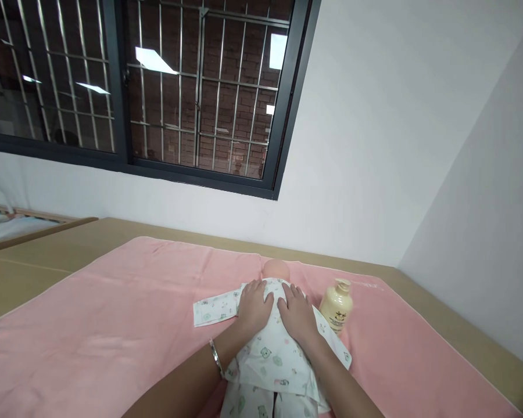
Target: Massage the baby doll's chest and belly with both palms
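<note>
A baby doll in a white printed top (272,354) and matching trousers (253,400) lies stretched out on a pink towel (157,302). Its smooth head (276,269) points toward the wall; which way it faces I cannot tell. My left hand (255,305) rests flat on one side of the doll's upper body, fingers toward the head. On the other side my right hand (297,310) lies the same way, fingers spread a little. One sleeve (215,307) stretches out to the left; the other slants down to the right, partly behind my right forearm.
A cream pump bottle (337,305) stands on the towel just right of the doll. Beneath the towel is a wooden tabletop (39,270), against a white wall (353,145). A dark-framed window (192,98) with metal bars is above. A wood-edged bed-like space (17,223) shows at far left.
</note>
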The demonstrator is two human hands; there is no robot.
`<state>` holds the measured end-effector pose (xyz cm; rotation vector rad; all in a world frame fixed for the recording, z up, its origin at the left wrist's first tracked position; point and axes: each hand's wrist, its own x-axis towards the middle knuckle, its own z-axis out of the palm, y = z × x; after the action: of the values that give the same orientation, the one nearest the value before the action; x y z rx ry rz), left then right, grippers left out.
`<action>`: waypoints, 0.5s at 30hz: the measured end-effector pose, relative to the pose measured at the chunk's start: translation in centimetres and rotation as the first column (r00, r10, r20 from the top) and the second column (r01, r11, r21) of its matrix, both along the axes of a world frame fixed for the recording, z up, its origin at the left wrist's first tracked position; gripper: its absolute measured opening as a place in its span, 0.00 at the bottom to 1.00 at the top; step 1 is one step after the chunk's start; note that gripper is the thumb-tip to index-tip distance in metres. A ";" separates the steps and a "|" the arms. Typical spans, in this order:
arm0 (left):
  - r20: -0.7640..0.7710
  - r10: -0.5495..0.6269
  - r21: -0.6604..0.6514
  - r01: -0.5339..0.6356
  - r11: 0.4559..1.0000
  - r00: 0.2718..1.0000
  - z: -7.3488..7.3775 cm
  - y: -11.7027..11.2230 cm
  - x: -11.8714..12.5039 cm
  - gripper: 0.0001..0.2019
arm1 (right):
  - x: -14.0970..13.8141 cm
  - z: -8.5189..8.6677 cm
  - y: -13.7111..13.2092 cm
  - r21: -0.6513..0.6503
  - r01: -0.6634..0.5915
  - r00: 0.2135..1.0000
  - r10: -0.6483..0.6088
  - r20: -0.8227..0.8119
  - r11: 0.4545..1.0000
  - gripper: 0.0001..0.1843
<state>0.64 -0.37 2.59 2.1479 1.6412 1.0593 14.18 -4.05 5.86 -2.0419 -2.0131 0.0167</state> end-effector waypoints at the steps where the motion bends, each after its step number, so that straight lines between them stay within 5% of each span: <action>1: 0.003 0.002 -0.002 -0.002 1.000 1.000 0.0 -0.1 0.0 0.22 | -0.1 0.1 -0.1 0.011 0.000 1.000 0.000 0.015 1.000 0.30; 8: -0.046 0.053 -0.006 -0.053 0.999 0.998 0.1 -0.8 0.1 0.24 | -1.8 0.7 -1.6 0.084 0.127 0.969 -0.142 0.201 0.988 0.29; 15: -0.127 0.015 0.029 -0.012 0.999 0.992 -0.5 0.2 -0.2 0.25 | 0.5 0.0 0.3 0.083 -0.135 0.990 0.131 0.052 0.987 0.28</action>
<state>0.40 -0.21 2.09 2.2687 1.7075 0.9735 14.68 -3.77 5.91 -1.8693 -2.1368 -0.0903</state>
